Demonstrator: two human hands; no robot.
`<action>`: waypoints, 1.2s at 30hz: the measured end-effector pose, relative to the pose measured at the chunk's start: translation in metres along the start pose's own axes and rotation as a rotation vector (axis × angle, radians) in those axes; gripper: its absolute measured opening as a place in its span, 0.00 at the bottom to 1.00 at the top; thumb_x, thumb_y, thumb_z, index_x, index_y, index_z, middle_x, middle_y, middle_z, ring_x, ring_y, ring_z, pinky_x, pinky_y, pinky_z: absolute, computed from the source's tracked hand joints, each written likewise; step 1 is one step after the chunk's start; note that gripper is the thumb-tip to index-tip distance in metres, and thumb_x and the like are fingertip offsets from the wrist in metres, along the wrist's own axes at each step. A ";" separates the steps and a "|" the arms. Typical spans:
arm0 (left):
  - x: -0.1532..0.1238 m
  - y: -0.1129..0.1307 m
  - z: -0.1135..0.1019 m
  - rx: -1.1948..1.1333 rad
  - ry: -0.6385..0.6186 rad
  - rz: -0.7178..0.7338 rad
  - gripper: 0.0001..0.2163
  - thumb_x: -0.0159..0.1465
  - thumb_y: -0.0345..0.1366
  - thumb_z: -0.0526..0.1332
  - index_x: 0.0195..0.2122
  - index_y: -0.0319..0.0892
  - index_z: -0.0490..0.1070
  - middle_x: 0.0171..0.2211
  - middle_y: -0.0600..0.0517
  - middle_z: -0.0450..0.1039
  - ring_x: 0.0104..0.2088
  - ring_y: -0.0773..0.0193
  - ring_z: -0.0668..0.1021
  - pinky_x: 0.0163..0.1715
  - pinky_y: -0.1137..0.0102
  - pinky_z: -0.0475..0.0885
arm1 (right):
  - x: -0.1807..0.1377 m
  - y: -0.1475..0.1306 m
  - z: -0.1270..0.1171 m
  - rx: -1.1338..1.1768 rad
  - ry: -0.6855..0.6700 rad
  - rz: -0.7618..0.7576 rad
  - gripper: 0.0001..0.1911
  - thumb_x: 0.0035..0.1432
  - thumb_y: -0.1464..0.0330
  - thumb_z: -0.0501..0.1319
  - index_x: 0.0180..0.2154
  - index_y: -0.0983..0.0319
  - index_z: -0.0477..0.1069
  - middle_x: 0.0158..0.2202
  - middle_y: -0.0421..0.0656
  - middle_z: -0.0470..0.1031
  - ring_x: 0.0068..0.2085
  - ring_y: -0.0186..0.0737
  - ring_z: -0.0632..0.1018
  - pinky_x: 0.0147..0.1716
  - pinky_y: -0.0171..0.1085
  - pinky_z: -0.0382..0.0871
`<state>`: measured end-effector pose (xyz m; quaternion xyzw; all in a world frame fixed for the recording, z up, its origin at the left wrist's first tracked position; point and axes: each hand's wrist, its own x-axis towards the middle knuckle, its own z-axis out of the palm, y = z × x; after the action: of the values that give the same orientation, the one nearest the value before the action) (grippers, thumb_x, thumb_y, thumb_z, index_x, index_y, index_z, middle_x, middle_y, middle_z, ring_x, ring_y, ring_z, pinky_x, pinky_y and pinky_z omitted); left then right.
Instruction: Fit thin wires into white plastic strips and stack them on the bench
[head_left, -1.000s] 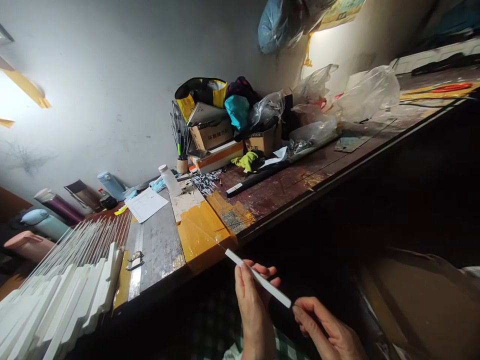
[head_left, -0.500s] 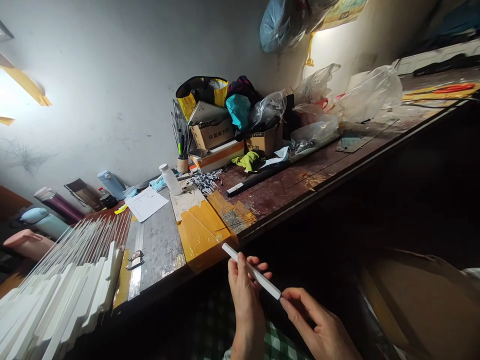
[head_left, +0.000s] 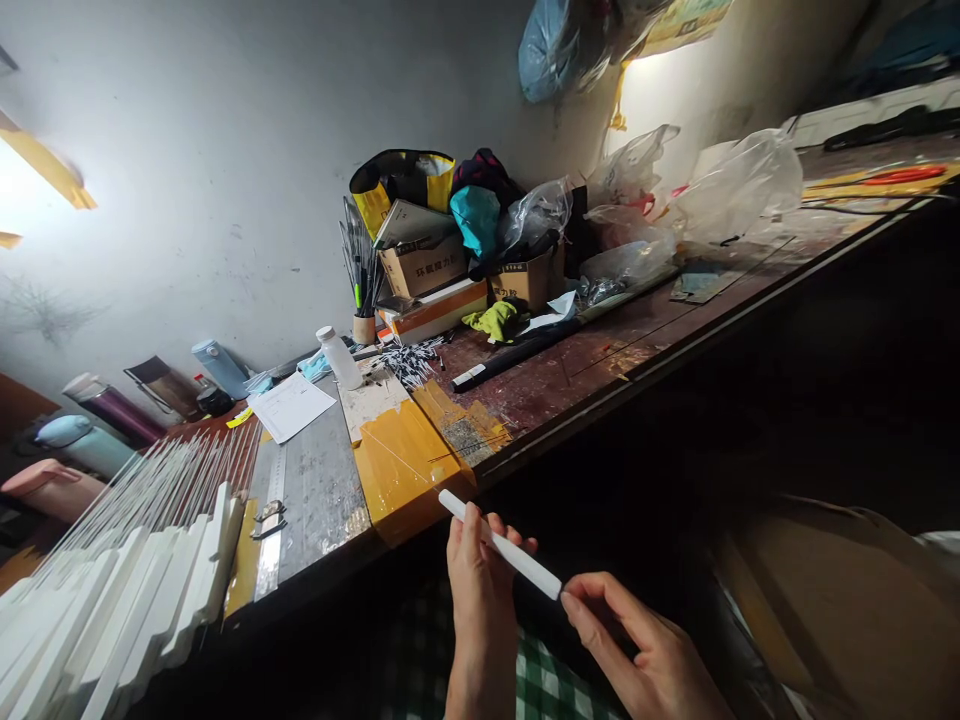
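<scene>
A short white stick (head_left: 501, 546) is held in front of the bench edge, tilted down to the right. My left hand (head_left: 478, 590) wraps its fingers around the stick's upper part. My right hand (head_left: 637, 650) pinches the stick's lower right end with thumb and forefinger. Both hands are below the wooden workbench (head_left: 600, 360), over my green checked lap. A fanned row of similar white sticks with thin wires (head_left: 127, 560) lies on the bench at the left.
A metal ruler (head_left: 271, 520) and yellow tape (head_left: 397, 460) lie near the bench edge. Further back are a white bottle (head_left: 339, 358), a paper sheet (head_left: 291, 406), a cup of rods (head_left: 363, 290), cardboard boxes (head_left: 424, 265), plastic bags (head_left: 735, 185), and flasks (head_left: 112, 410) at the left.
Both hands and the white stick have shifted a little to the left and slightly up toward the bench edge. The grip on the stick looks the same.
</scene>
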<state>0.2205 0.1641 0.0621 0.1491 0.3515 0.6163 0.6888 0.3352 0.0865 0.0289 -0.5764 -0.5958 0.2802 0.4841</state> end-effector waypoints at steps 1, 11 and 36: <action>0.000 0.001 0.000 -0.006 0.012 0.003 0.08 0.63 0.39 0.61 0.33 0.41 0.64 0.24 0.56 0.67 0.23 0.68 0.73 0.29 0.63 0.76 | 0.001 -0.004 0.000 0.016 0.002 0.002 0.09 0.62 0.61 0.54 0.33 0.56 0.68 0.24 0.36 0.71 0.23 0.34 0.72 0.22 0.28 0.67; -0.001 -0.004 0.005 -0.046 -0.030 0.000 0.07 0.64 0.37 0.59 0.39 0.40 0.66 0.29 0.52 0.70 0.30 0.64 0.75 0.36 0.55 0.77 | 0.006 -0.003 -0.007 -0.048 0.048 -0.023 0.07 0.62 0.62 0.55 0.34 0.56 0.68 0.24 0.35 0.72 0.23 0.33 0.73 0.20 0.27 0.67; -0.011 -0.004 0.008 -0.082 -0.019 -0.048 0.09 0.63 0.41 0.60 0.31 0.40 0.67 0.22 0.56 0.64 0.23 0.67 0.70 0.32 0.59 0.77 | 0.005 -0.018 -0.008 0.001 -0.042 -0.003 0.09 0.63 0.62 0.53 0.31 0.57 0.66 0.25 0.36 0.72 0.24 0.34 0.74 0.24 0.28 0.70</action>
<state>0.2290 0.1545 0.0684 0.1180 0.3229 0.6120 0.7123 0.3357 0.0860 0.0493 -0.5694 -0.6063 0.2919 0.4722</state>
